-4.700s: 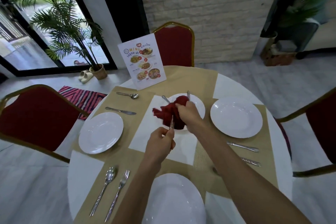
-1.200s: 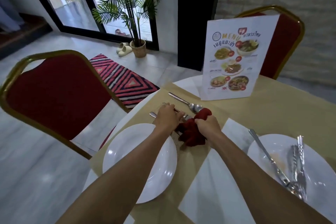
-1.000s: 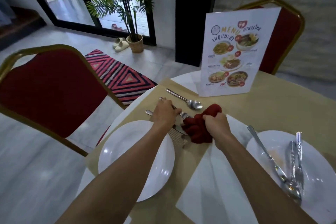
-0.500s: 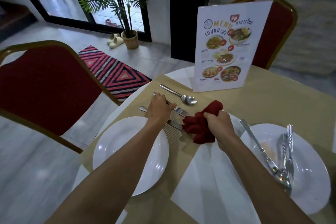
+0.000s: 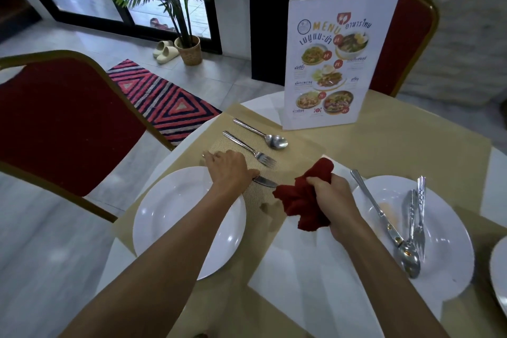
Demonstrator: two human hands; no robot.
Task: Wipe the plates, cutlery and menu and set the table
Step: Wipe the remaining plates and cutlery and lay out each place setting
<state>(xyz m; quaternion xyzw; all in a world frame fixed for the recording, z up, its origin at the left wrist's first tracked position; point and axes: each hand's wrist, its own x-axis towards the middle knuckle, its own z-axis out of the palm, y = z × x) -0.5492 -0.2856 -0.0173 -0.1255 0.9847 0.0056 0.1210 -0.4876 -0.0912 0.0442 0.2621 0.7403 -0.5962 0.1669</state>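
Since half a second ago my right hand (image 5: 327, 200) has drawn the red cloth (image 5: 299, 200) back off the knife (image 5: 264, 181), so the blade tip now shows bare between my two hands. My left hand (image 5: 229, 170) lies palm down over the knife's handle, fingers loosely curled; I cannot tell whether they grip it or only press it to the bench (image 5: 384, 151). My right hand is closed tight around the bunched cloth, just beside the blade tip. The knife's long axis runs from far left to near right, its tip pointing toward the cloth, parallel to the fork (image 5: 251, 149) and spoon (image 5: 262, 134) lying just beyond it. All three sit to the far side of the white plate (image 5: 170, 228), on the woven mat. The left hand is nearest, already on the knife. The menu (image 5: 337, 63) stands upright farther back. To my right, another plate (image 5: 444, 241) holds more cutlery.
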